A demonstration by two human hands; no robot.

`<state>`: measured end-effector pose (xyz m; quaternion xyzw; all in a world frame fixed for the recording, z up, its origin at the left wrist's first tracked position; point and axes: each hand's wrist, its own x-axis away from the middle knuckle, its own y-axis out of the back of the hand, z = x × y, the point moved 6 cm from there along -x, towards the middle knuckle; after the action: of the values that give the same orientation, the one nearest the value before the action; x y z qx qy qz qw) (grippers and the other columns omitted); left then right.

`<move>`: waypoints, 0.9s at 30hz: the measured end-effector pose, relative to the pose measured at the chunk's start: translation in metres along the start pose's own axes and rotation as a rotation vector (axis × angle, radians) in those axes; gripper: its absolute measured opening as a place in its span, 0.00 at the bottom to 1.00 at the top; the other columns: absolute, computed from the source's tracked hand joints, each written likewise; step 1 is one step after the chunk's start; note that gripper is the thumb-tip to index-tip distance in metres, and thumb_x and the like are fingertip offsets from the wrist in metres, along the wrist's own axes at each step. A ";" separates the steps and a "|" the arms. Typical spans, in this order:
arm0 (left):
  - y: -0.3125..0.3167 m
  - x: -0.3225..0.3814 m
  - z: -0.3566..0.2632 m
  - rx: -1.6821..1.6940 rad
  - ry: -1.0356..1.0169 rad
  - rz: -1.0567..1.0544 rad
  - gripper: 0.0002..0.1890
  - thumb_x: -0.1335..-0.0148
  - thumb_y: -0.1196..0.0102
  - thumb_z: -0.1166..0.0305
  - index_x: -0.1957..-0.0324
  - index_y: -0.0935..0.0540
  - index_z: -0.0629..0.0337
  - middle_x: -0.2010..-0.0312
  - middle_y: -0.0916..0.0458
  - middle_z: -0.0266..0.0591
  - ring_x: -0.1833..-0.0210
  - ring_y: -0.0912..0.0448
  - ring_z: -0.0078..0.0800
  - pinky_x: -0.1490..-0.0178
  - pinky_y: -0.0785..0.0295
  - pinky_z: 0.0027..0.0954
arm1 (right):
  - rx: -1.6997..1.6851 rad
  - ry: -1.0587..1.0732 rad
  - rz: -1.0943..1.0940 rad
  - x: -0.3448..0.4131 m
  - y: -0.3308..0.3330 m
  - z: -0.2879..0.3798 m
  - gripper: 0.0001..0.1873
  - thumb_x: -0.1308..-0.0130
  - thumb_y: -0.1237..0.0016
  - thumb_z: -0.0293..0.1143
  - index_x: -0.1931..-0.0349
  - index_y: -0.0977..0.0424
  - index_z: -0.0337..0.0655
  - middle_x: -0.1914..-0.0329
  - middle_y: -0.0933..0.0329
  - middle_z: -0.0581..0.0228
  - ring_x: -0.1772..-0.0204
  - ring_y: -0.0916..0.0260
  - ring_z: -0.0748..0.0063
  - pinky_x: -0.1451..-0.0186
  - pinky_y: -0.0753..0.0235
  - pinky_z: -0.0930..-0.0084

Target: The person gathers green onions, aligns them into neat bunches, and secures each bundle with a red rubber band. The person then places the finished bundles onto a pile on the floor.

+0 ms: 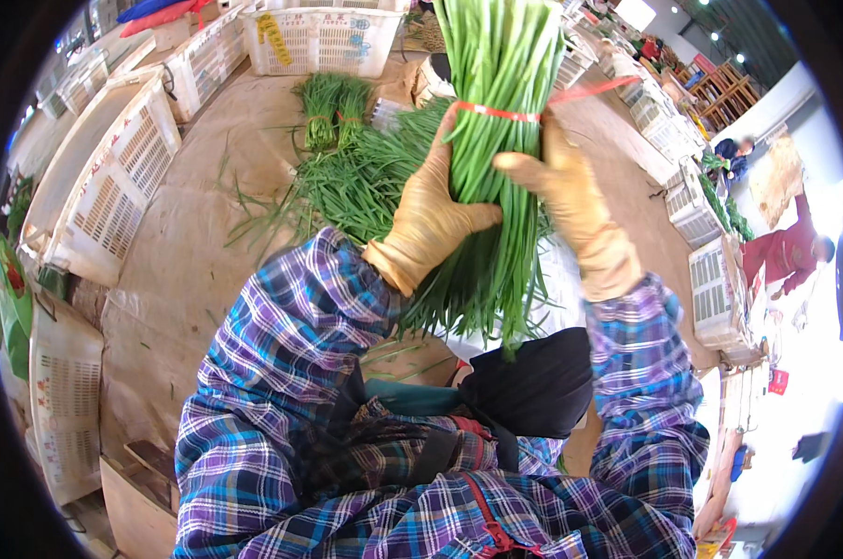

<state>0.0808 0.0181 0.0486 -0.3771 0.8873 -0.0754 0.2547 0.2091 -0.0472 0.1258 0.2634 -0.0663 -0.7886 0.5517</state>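
A large bundle of green garlic chives (495, 161) is held up before me, with a red tie (498, 112) across it. My left hand (439, 209), in a tan glove, grips the bundle's left side, thumb across the front. At its right side is my right hand (568, 189), gloved too, fingers behind the stems and thumb spread over the front; a loose red strip (596, 89) trails near its fingertips. Below and behind the bundle lies a heap of loose chives (351, 189). Two tied bunches (334, 112) stand beyond the heap.
White plastic crates stand at the left (107, 189), lower left (65, 405) and far side (324, 42). More crates (722, 293) line the right, some with greens. Two other people, one in dark clothes (732, 157) and one in red (785, 251), are beyond them.
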 end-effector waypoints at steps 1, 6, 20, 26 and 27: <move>-0.003 0.002 -0.005 -0.123 -0.033 0.009 0.64 0.56 0.28 0.86 0.19 0.55 0.56 0.34 0.27 0.39 0.38 0.26 0.27 0.33 0.31 0.29 | -0.104 0.131 0.035 -0.002 -0.014 0.009 0.41 0.38 0.35 0.41 0.29 0.37 0.33 0.37 0.25 0.53 0.36 0.29 0.64 0.34 0.27 0.68; 0.023 -0.006 -0.022 -0.089 0.124 0.172 0.55 0.54 0.19 0.68 0.25 0.37 0.59 0.45 0.23 0.41 0.45 0.23 0.28 0.41 0.26 0.31 | -0.506 -0.082 -0.077 -0.006 0.007 -0.015 0.29 0.37 0.39 0.35 0.37 0.29 0.35 0.49 0.21 0.61 0.50 0.22 0.71 0.43 0.21 0.73; -0.012 0.021 -0.001 0.350 0.283 0.424 0.39 0.55 0.21 0.68 0.39 0.22 0.59 0.50 0.16 0.34 0.45 0.20 0.30 0.37 0.28 0.35 | -0.490 -0.023 0.189 -0.006 -0.016 0.022 0.41 0.39 0.39 0.43 0.29 0.37 0.32 0.38 0.25 0.55 0.39 0.27 0.66 0.33 0.30 0.69; -0.010 0.028 -0.001 0.349 0.317 0.342 0.31 0.55 0.24 0.80 0.45 0.18 0.60 0.54 0.14 0.34 0.50 0.18 0.28 0.41 0.25 0.35 | -0.212 0.366 -0.141 0.009 0.015 0.039 0.40 0.34 0.39 0.44 0.27 0.38 0.36 0.33 0.27 0.54 0.33 0.30 0.63 0.29 0.34 0.64; -0.009 0.029 -0.001 0.337 0.329 0.344 0.30 0.55 0.25 0.80 0.46 0.18 0.60 0.55 0.13 0.34 0.50 0.18 0.28 0.41 0.25 0.35 | -0.201 0.443 -0.236 0.012 0.021 0.048 0.38 0.33 0.39 0.43 0.28 0.36 0.36 0.32 0.27 0.56 0.33 0.30 0.63 0.29 0.34 0.63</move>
<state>0.0687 -0.0087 0.0405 -0.1563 0.9426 -0.2374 0.1754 0.2000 -0.0745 0.1710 0.3794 0.1657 -0.7731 0.4806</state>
